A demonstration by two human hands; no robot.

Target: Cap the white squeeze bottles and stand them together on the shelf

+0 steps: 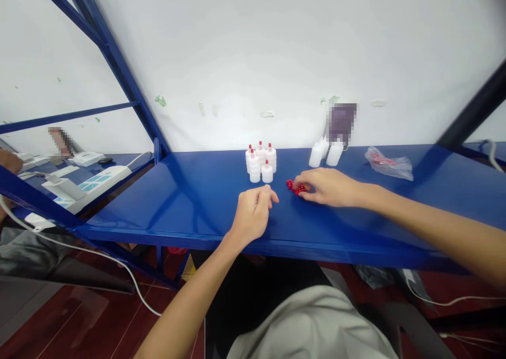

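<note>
While the right hand (330, 186) is cupped over the red caps (295, 186) (tiny, light, likely rollable), nothing visible is pinched by the loosely curled left hand (253, 211); fingertip pinching seems suited.

Bright, even light; bowed edges.

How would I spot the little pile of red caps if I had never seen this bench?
Start at the long blue shelf against the white wall. Near its middle stands a cluster of small white bottles with red caps. Just right of them, under the fingertips of the right hand, lies the small heap of loose red caps, the only red bits lying bare on the blue surface.
</note>
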